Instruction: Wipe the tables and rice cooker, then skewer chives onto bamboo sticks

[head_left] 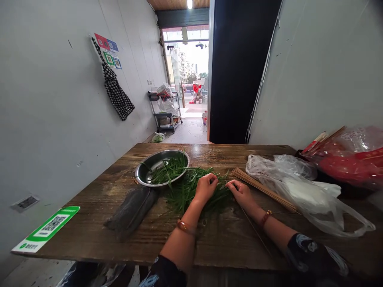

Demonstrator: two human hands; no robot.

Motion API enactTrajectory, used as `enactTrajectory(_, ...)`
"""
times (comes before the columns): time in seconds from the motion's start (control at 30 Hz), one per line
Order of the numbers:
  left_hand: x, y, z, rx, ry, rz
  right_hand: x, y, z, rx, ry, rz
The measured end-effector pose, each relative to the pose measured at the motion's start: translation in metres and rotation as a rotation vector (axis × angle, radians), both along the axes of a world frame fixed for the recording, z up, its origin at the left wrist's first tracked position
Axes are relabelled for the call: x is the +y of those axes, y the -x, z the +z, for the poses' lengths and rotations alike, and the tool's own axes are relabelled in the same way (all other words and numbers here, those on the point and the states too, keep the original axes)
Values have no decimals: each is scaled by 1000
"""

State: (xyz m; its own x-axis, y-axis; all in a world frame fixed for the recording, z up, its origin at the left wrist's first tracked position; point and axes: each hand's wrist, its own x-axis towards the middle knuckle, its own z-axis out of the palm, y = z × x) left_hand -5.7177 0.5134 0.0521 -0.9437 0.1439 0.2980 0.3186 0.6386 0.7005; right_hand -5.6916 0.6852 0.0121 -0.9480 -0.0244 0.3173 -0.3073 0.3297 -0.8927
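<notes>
My left hand (pixel 205 188) is closed in a pinch above a loose pile of long green chive-like leaves (pixel 182 196); what its fingertips hold cannot be made out. To its right, my right hand (pixel 241 194) pinches a thin skewer (pixel 253 228), whose length slants back toward the table's near edge. The skewer's tip, near the leaves between my hands, is hard to see. Behind the pile stands a steel bowl (pixel 139 178) with more cut leaves (pixel 167 170) in it. A bundle of thin wooden skewers (pixel 263 189) lies just beyond my right hand.
Clear plastic bags (pixel 311 195) lie right of the skewers, beside a red plastic bag (pixel 350 163). A dark, crumpled bag (pixel 131 209) is left of the leaves. A green QR-code card (pixel 48 229) lies at the left corner of the wooden table (pixel 98 207).
</notes>
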Motion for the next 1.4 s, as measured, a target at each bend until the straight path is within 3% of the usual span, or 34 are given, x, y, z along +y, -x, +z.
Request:
enactTrajectory(0.33,0,1,-1,-23,-98,1,-4,1,14,96,-13,107)
enactTrajectory(0.6,6,-7,14,83,-139,-5,9,-1,15,-58,130,141)
enactTrajectory(0.83,15,-16,20,-86,-234,-15,7,-10,24,-6,83,146)
enactTrajectory(1.07,18,-21,26,-80,-228,-6,6,-11,26,37,69,149)
enactTrajectory(1.4,18,-22,23,-105,-351,-50,10,-11,28,-10,57,153)
